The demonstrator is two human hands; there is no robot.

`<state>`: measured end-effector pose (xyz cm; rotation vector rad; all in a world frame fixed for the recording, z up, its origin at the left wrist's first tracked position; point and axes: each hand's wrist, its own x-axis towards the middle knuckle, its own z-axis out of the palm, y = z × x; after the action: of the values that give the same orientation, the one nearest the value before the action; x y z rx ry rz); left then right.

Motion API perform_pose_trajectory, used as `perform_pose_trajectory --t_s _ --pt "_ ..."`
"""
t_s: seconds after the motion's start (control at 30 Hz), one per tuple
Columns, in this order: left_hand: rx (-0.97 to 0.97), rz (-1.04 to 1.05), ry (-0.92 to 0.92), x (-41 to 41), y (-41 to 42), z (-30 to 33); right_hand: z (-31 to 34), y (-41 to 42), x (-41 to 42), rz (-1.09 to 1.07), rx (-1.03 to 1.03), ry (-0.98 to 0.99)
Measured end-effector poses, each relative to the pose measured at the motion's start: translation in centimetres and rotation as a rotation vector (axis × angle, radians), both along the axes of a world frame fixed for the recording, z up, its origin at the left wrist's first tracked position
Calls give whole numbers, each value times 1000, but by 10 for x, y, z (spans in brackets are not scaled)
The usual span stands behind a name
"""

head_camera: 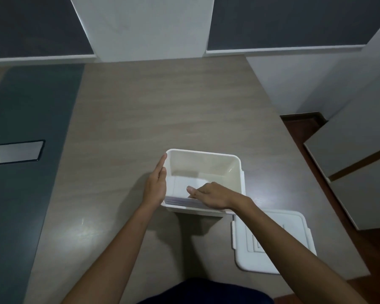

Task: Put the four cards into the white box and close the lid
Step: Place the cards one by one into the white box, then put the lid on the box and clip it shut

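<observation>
The white box (pixel 206 160) stands open on the wooden table, a little below the middle of the view. Inside it, white cards (pixel 180 186) lie stacked against the near wall, tilted with their edges showing. My left hand (pixel 156 183) rests flat against the outside of the box's left wall, fingers straight. My right hand (pixel 211 194) reaches over the near rim into the box, with its thumb and fingers on the top of the cards. The white lid (pixel 292 233) lies flat on the table to the right of and nearer than the box, partly under my right forearm.
The wooden table (pixel 162 110) runs back to a white pillar (pixel 145 27). A dark strip with a grey panel (pixel 13 152) lies along the left. At the right the table edge drops to a reddish floor beside white cabinets (pixel 360 137).
</observation>
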<state>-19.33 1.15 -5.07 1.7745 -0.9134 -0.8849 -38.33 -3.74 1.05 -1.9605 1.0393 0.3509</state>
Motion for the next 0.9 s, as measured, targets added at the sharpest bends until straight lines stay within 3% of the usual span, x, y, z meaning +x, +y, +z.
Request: perform_pose_trajectory --t_s 0.23,0.37,0.43,0.5,0.6,0.7,0.8,0.9 --pt "71 -15 -160 -2 1 3 -6 8 -28 -136 -128 -112" --pt "161 -31 -439 2 -9 9 4 12 -62 -294 -283 -277" --pt "100 -5 -608 -10 -15 24 8 12 -86 -447 -365 -405" --pt "-19 -18 -657 -38 -18 43 5 10 -113 -585 -472 -461" --pt "-161 -164 -588 -103 -18 59 -24 11 -167 -776 -545 -342" --pt "-268 -325 -506 -170 -11 63 -57 23 -218 -901 -470 -88" --pt "-271 -466 -475 -220 -1 53 -83 41 -256 -869 -408 215" --pt "-152 -639 -446 -253 13 32 -102 62 -283 -772 -404 371"
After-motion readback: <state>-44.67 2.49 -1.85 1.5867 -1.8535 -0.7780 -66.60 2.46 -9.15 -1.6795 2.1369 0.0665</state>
